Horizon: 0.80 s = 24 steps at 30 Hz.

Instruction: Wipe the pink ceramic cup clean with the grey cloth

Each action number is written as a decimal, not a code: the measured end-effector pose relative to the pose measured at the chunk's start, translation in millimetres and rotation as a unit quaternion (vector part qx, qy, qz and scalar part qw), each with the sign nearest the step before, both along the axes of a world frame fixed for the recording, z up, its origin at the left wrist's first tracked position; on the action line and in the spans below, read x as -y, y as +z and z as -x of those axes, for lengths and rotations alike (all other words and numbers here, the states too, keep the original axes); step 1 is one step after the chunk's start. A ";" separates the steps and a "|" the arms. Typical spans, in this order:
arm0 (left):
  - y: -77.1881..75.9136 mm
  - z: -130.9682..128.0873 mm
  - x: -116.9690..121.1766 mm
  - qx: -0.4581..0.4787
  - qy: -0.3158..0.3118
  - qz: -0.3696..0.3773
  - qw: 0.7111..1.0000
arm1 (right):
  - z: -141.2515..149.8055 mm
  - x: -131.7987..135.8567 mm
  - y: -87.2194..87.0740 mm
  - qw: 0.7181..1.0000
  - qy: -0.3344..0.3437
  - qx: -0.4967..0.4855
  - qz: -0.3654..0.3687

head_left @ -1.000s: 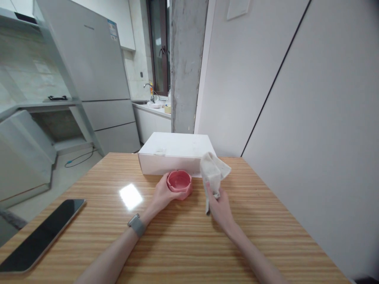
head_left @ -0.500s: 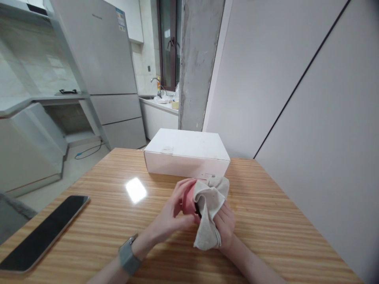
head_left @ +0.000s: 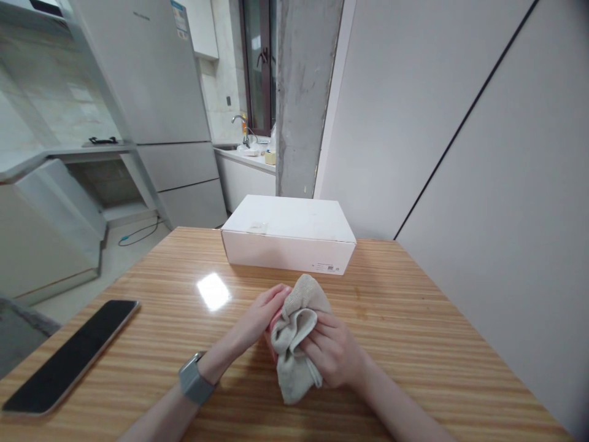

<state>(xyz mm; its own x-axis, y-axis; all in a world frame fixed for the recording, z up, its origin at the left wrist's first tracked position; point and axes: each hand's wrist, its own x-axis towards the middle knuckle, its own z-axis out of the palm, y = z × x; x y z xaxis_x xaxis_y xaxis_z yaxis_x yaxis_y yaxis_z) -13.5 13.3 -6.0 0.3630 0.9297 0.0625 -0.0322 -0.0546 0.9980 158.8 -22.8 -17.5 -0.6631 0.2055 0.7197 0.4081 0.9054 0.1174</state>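
My left hand point(head_left: 263, 314) is closed on a pink object point(head_left: 271, 341), mostly covered now, whose kind I cannot make out. A grey-beige cloth point(head_left: 304, 299) lies bunched over the pink object's right side. The fingers of my right hand point(head_left: 335, 348) are pressed into the folds of that cloth, gripping it against the object. Both hands are just above the table, in front of the white box. A watch with a grey band point(head_left: 196, 379) is on my left wrist.
A closed white box point(head_left: 289, 248) stands at the back of the wooden table point(head_left: 414, 344). A dark phone-like slab point(head_left: 73, 356) lies at the left edge. Beyond are a fridge point(head_left: 151, 73), a sink counter and a white wall point(head_left: 460, 184) on the right.
Both hands have shifted slightly left. The cloth now hides most of the pink object, and my right hand has come round to the front of the cloth.
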 end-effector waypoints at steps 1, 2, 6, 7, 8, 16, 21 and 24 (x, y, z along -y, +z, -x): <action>0.1 -1.5 0.5 0.001 0.011 -0.011 1.000 | -0.2 -1.9 2.4 1.000 -0.020 0.004 0.016; 0.5 -3.2 1.8 0.005 0.022 -0.021 1.000 | -0.3 -3.6 4.5 0.999 -0.039 0.007 0.029; 4.7 -10.3 12.1 0.055 0.047 -0.017 0.997 | -0.1 -5.1 6.6 0.992 -0.097 -0.018 0.077; 5.3 -11.8 14.9 0.076 0.045 -0.001 0.996 | -0.3 -4.7 6.0 0.989 -0.113 -0.040 0.089; 5.3 -13.0 17.2 0.100 0.040 0.017 0.994 | -0.9 -4.1 5.1 0.985 -0.128 -0.062 0.098; -2.7 -2.1 9.9 0.148 -0.041 0.089 0.984 | -7.6 1.1 2.2 0.999 -0.045 -0.023 0.004; 10.8 8.6 8.3 -0.030 -0.099 -0.015 0.995 | -2.4 4.4 3.4 0.998 0.031 0.031 -0.040; 20.1 8.0 11.6 -0.048 -0.103 -0.044 0.993 | -4.8 0.3 2.4 0.999 0.018 0.027 -0.021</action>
